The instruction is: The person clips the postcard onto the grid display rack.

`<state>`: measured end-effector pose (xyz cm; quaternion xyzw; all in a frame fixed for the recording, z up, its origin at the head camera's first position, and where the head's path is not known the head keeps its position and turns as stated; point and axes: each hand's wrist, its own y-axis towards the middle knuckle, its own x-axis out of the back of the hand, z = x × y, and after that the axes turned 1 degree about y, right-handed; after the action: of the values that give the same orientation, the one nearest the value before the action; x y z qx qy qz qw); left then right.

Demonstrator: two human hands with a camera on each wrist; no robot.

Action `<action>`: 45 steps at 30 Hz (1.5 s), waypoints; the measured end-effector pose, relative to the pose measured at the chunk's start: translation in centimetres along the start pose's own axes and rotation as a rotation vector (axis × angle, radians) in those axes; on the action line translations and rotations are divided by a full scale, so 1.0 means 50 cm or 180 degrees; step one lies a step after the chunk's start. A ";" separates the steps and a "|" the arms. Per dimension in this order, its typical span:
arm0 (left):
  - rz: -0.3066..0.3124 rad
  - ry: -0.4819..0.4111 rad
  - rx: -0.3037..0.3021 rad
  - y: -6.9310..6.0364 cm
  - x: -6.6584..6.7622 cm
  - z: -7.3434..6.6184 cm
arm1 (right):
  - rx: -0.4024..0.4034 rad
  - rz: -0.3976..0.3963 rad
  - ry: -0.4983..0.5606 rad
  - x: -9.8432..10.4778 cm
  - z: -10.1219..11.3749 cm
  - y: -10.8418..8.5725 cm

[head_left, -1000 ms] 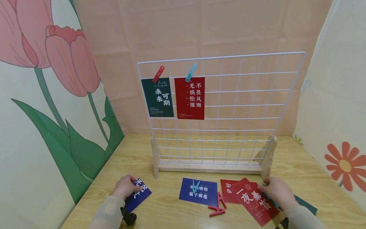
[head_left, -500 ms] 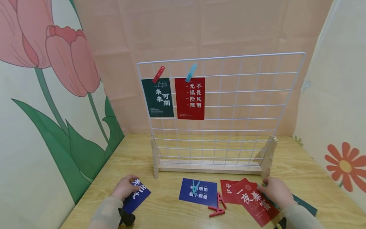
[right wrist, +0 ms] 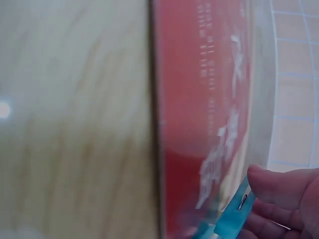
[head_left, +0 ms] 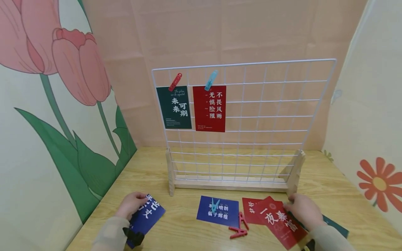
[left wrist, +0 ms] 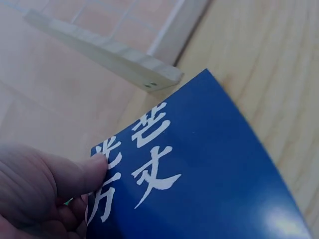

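In the head view, my left hand point(head_left: 129, 206) pinches a blue card point(head_left: 147, 220) with white characters by its upper corner, at the table's left. The left wrist view shows my thumb across the card's face point(left wrist: 214, 159), its fingers partly hidden behind. At the right, my right hand point(head_left: 304, 210) is beside a red card point(head_left: 276, 219) and over a dark green card point(head_left: 335, 225). The right wrist view shows a teal clothespin point(right wrist: 235, 215) pinched between its thumb and fingers. The clothespin's far end is cut off at the frame's bottom.
A white wire grid rack point(head_left: 267, 116) stands behind on wooden feet. A red clothespin point(head_left: 175, 82) and a light-blue clothespin point(head_left: 211, 80) hold a green card point(head_left: 174, 111) and a red card point(head_left: 209, 122) there. Another blue card point(head_left: 230, 212) bears a clothespin point(head_left: 215, 205); red clothespins point(head_left: 238, 232) lie beside it.
My left hand has shifted slightly left, and its blue card has turned so more of its face shows. My right hand stays nearly where it was.
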<state>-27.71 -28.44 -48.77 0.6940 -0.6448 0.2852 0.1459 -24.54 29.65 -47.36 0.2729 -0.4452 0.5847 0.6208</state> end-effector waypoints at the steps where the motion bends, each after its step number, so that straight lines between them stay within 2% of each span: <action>1: 0.0020 -0.0017 -0.0018 0.000 0.002 -0.001 | 0.0016 -0.0024 0.0004 0.003 0.002 -0.001; 6: 0.0117 -0.0114 -0.0107 -0.005 0.017 -0.015 | 0.0135 -0.0116 0.0052 0.015 0.014 -0.009; 8: 0.0159 -0.0237 -0.0147 -0.008 0.022 -0.019 | 0.0154 -0.0119 0.0076 0.020 0.018 -0.013; 15: 0.0342 -0.1046 -0.0143 -0.015 0.024 -0.034 | 0.0125 -0.0027 0.0205 0.038 0.029 -0.024; 20: 0.0479 -0.1426 -0.0224 -0.021 0.008 -0.053 | 0.0127 0.0007 0.0374 0.052 0.036 -0.031; 26: 0.0444 -0.1480 -0.0380 -0.036 -0.011 -0.096 | 0.0138 0.0013 0.0629 0.064 0.040 -0.035; 30: 0.0443 -0.1474 -0.0434 -0.049 -0.020 -0.132 | 0.0203 0.0036 0.0843 0.076 0.048 -0.040; 34: 0.0468 -0.1586 -0.0469 -0.062 -0.031 -0.171 | 0.0287 0.0077 0.1040 0.093 0.060 -0.049; 45: 0.0734 -0.1647 -0.0742 -0.083 -0.057 -0.252 | 0.0406 0.0197 0.1468 0.138 0.093 -0.069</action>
<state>-26.30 -18.41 -39.73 0.6444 -0.7634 0.0378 0.0221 -22.84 28.38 -38.61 0.1570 -0.2620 0.6773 0.6693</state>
